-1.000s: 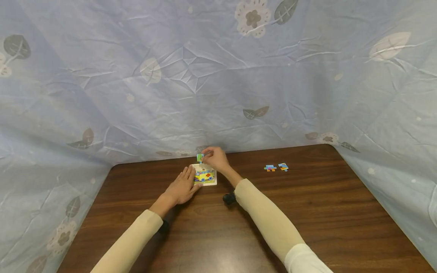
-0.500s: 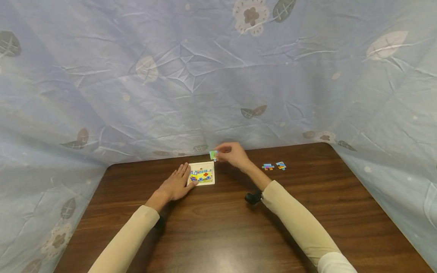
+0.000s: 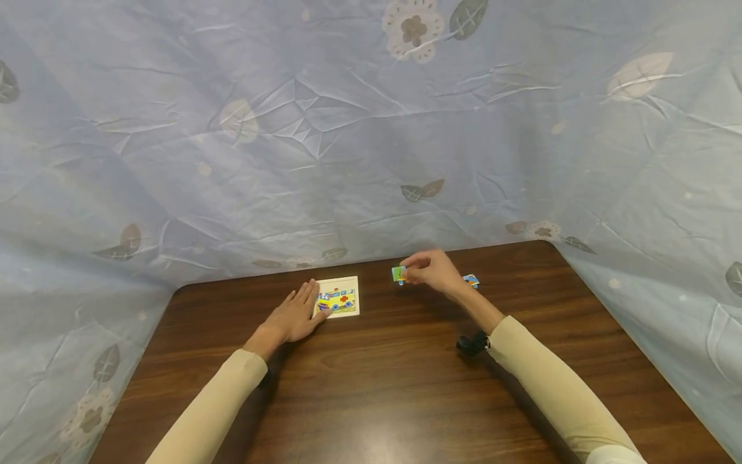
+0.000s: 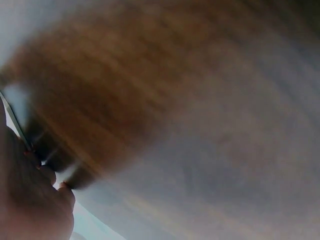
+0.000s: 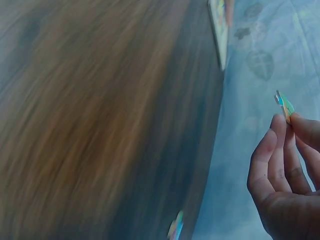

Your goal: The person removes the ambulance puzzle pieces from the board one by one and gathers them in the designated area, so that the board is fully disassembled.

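Observation:
On the left of the puzzle board (image 3: pixel 352 308), a light-framed tray showing a yellow ambulance, my left hand (image 3: pixel 290 317) rests flat with straight fingers. Its thumb lies on the board's lower edge. My right hand (image 3: pixel 435 272) pinches a green and blue puzzle piece (image 3: pixel 397 274) between thumb and fingertips, raised above the table to the right of the board. In the right wrist view the puzzle piece (image 5: pixel 284 106) appears nearly edge-on. A loose blue and orange puzzle piece (image 3: pixel 471 281) lies just beyond the right hand, which hides the other loose piece in the head view.
The dark wooden table (image 3: pixel 371 374) ends at a back edge against a pale blue patterned curtain (image 3: pixel 324 161). A black wrist camera (image 3: pixel 472 344) sits under the right forearm. One loose piece (image 5: pixel 175 226) shows low in the right wrist view.
My right hand has carried the pinched puzzle piece from above the board rightward, toward the loose pieces. The left hand has stayed at the board's left side while the view shifted slightly.

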Demonstrator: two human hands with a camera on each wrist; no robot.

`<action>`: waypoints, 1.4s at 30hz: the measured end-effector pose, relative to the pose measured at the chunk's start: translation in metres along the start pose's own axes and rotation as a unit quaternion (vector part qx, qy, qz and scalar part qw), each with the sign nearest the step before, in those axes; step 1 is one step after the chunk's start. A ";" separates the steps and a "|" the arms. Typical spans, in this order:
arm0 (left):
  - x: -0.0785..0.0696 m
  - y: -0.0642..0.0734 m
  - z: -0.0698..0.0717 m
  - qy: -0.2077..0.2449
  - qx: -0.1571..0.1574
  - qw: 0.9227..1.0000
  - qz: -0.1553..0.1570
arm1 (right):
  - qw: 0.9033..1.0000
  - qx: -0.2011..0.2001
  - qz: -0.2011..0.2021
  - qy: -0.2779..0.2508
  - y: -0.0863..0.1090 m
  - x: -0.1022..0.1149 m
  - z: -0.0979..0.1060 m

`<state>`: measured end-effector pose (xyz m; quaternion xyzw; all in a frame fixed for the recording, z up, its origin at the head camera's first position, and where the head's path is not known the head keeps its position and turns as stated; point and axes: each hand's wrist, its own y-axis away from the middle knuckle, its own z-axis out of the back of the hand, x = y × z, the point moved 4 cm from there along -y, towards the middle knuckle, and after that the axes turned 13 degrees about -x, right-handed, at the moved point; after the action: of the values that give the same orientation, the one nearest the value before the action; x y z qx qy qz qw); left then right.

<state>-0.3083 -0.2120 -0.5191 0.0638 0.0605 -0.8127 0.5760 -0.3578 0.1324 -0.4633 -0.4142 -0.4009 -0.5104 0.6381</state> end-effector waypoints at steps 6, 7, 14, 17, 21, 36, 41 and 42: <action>0.001 0.003 -0.002 -0.002 0.004 1.000 0.001 | 0.998 -0.003 -0.019 0.057 0.002 -0.019 0.022; 0.002 0.003 -0.002 -0.002 0.004 1.000 0.002 | 0.998 -0.003 -0.026 0.065 0.002 -0.022 0.025; 0.003 0.004 -0.001 -0.003 0.000 1.000 0.002 | 0.995 -0.008 -0.050 0.089 -0.002 -0.040 0.037; 0.003 0.004 0.000 -0.005 -0.001 1.000 0.000 | 0.994 -0.013 -0.058 0.090 -0.003 -0.045 0.038; 0.002 0.005 -0.002 -0.004 -0.004 1.000 -0.001 | 0.994 -0.013 -0.070 0.087 -0.003 -0.050 0.037; -0.001 0.000 -0.002 -0.008 -0.009 1.000 -0.004 | 0.977 -0.015 -0.058 0.204 -0.012 -0.040 0.031; 0.000 -0.001 -0.003 -0.013 -0.008 1.000 -0.003 | 0.970 -0.012 -0.049 0.239 -0.015 -0.038 0.026; 0.000 -0.001 -0.003 -0.013 -0.008 1.000 -0.003 | 0.967 -0.012 -0.044 0.250 -0.016 -0.037 0.025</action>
<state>-0.3089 -0.2112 -0.5217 0.0484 0.0600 -0.8144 0.5751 -0.3819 0.1655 -0.4880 -0.2628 -0.2402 -0.6301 0.6901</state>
